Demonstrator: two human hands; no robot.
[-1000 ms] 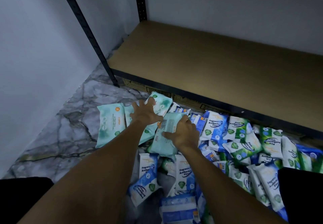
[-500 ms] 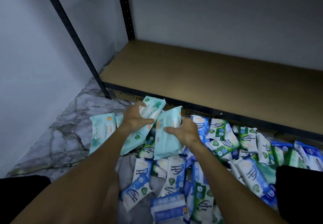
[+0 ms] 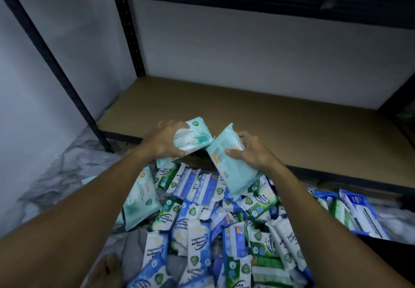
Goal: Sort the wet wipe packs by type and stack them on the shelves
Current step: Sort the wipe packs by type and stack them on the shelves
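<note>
Head view: left hand (image 3: 165,145) grips a pale mint-green soft plastic wipe pack (image 3: 194,138), long axis crosswise. Right hand (image 3: 254,154) grips a second mint pack (image 3: 229,166), lengthwise and tilted. Both hover over the front edge of the brown fibreboard shelf (image 3: 280,117), which lies directly ahead.

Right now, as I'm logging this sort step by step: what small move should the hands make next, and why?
Probably carry both packs forward and lay them together on the shelf board. The left hand grips a mint-green pack, the right hand a second mint-green pack of the same colour, both held above the pile at the board's front edge.
</note>
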